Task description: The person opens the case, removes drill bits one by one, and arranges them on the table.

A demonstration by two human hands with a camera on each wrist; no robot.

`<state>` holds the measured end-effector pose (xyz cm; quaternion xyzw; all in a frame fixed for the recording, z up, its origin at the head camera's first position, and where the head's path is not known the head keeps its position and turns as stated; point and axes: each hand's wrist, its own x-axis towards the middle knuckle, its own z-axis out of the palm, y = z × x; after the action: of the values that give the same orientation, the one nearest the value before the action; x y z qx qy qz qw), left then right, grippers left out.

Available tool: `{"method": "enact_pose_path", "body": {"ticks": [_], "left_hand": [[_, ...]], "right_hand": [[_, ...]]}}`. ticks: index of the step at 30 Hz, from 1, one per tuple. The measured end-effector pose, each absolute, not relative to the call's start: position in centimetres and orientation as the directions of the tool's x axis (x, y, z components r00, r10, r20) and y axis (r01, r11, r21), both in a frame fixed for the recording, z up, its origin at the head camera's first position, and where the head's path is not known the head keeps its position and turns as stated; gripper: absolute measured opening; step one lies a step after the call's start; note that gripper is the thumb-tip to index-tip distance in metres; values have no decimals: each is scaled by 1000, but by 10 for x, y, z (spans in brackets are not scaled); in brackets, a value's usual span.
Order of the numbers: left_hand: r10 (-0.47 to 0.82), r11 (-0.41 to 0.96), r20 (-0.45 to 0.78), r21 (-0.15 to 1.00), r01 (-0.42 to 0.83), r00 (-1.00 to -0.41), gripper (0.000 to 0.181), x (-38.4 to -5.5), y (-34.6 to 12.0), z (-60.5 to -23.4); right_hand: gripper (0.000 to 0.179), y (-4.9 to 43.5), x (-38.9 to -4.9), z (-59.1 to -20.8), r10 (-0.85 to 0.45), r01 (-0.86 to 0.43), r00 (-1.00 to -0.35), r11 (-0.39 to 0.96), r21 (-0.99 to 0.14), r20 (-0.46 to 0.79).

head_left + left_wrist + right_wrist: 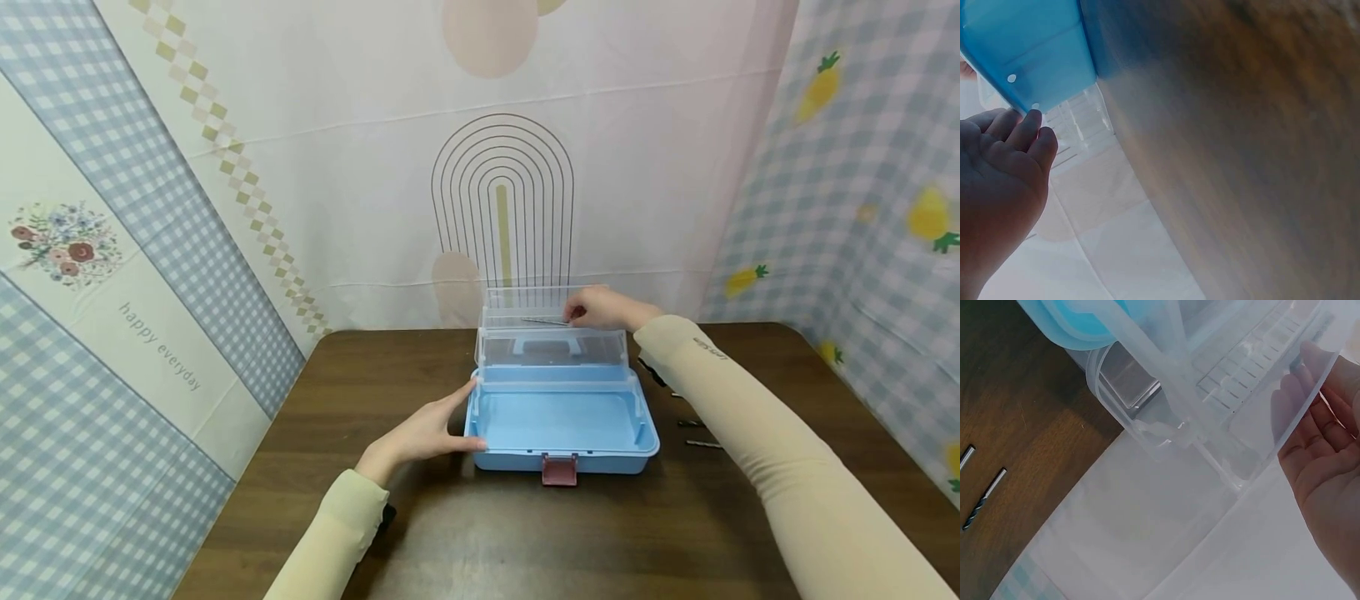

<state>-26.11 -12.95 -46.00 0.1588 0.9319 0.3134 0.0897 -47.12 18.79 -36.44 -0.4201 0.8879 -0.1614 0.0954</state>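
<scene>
A light blue toolbox (615,463) stands unlatched on the table, its clear trays (495,350) raised at the back. My left hand (420,433) rests against the box's left side, thumb on the front corner; in the left wrist view its straight fingers (1024,131) touch the blue wall. Above the raised trays, my right hand (603,308) pinches a thin metal drill bit (543,322). Through clear plastic in the right wrist view, that hand (1329,437) appears with its fingertips behind the tray wall, and the bit is only faintly visible.
Several drill bits lie on the table right of the box, among them one with dark flutes (985,499). A pink latch (559,472) hangs at the box's front. A printed cloth (360,167) hangs close behind the brown table (375,367).
</scene>
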Motion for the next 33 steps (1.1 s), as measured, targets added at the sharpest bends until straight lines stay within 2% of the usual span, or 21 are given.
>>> {"method": "enact_pose_path", "body": {"ticks": [14,26,33], "left_hand": [[351,752,-74,616,234,-933,109,-258,-129,-458],[364,743,-58,620,252,-930,109,-256,-129,-455],[371,746,-63,615,257,-927,109,-256,-130,-454]], "right_hand": [[6,186,-473,-369,-762,-706,-648,607,-365,-12],[8,187,-468,-371,-781,-743,-624,587,-323,17],[9,188,-466,-358,-760,-719,-650,610,-332,11]]}}
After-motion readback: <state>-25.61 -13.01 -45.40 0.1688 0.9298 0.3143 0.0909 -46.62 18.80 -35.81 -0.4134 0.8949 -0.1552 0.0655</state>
